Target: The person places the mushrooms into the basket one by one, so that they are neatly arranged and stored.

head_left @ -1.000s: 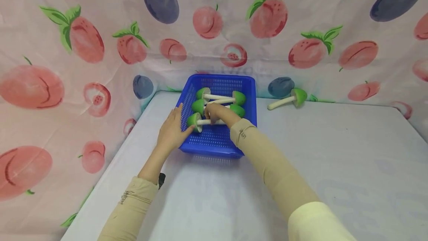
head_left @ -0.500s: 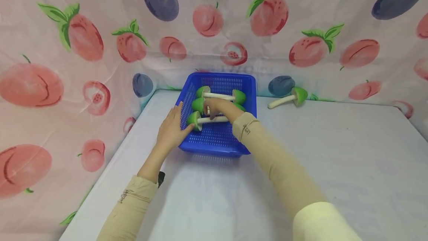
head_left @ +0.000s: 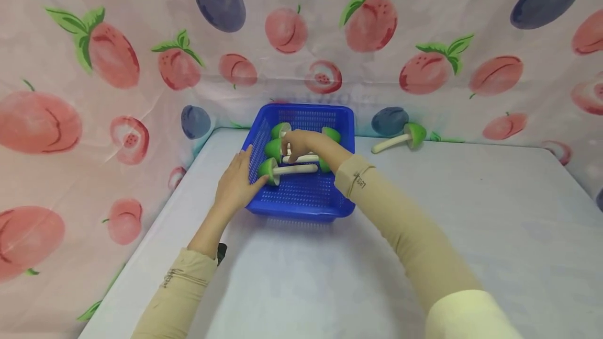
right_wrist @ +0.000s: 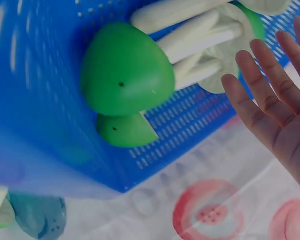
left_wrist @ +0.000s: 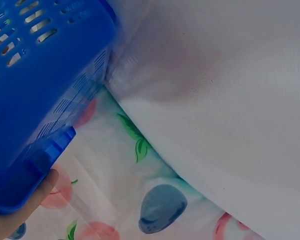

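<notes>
A blue plastic basket (head_left: 301,208) holds several toy mushrooms with green caps and white stems. My left hand (head_left: 233,182) rests on the basket's left rim, its fingers straight along the outside and the thumb reaching over, beside the front mushroom (head_left: 296,169). In the left wrist view, one finger (left_wrist: 42,190) lies under the rim. Over the middle of the basket is my right hand (head_left: 299,143), covering some of the stems. The right wrist view shows its fingers extended and apart, holding nothing, near a large green cap (right_wrist: 127,70).
One more mushroom (head_left: 407,137) lies on the white table (head_left: 471,213), right of the basket by the back wall. A fruit-printed cloth (head_left: 282,77) hangs behind and to the left. The basket stands close to the back edge.
My right hand has drawn back from the front mushroom's stem, which now shows in full, and sits slightly higher over the mushrooms behind. The left hand stays at the rim.
</notes>
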Tool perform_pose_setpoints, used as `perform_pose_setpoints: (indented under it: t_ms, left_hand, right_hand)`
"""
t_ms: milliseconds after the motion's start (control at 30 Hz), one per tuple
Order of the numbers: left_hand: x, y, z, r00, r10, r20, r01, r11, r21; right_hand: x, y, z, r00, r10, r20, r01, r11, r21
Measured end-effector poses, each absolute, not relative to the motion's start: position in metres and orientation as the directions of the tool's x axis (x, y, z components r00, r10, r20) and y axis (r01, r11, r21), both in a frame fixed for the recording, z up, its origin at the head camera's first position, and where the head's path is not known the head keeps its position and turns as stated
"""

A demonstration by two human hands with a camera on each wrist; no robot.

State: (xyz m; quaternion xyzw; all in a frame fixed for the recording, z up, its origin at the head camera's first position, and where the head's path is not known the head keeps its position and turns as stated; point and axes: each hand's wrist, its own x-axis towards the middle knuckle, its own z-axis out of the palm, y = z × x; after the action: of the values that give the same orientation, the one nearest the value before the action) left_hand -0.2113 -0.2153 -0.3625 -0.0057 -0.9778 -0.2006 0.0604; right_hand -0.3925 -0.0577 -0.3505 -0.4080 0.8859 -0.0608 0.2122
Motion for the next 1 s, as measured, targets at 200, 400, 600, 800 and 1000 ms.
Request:
perform_pose_setpoints:
  t_ms: [200,400,600,800,1000]
  left_hand:
    - [-0.211,-0.214,-0.364,-0.993,-0.007,0.116,0.040,0.917,0.398]
    - [-0.211,-0.211,-0.365,-0.994,-0.013,0.105,0.030,0.915,0.403]
    - [-0.213,-0.207,-0.365,-0.994,-0.006,0.111,0.040,0.913,0.406]
    - [-0.213,-0.208,-0.363,-0.995,-0.006,0.102,0.035,0.915,0.401]
    - [-0.214,-0.214,-0.363,-0.995,-0.015,0.097,0.026,0.916,0.401]
  right_hand:
    - [-0.346,-0.042,-0.301,-0.577,-0.756,-0.309,-0.694,0.654,-0.301]
    - [-0.322,-0.016,-0.282,-0.595,-0.776,-0.210,-0.701,0.629,-0.335]
    - [-0.324,0.011,-0.279,-0.603,-0.792,-0.091,-0.701,0.582,-0.412]
    - [-0.331,0.039,-0.280,-0.688,-0.720,0.085,-0.670,0.586,-0.456]
    - [-0.334,0.066,-0.280,-0.745,-0.647,0.161,-0.627,0.598,-0.498]
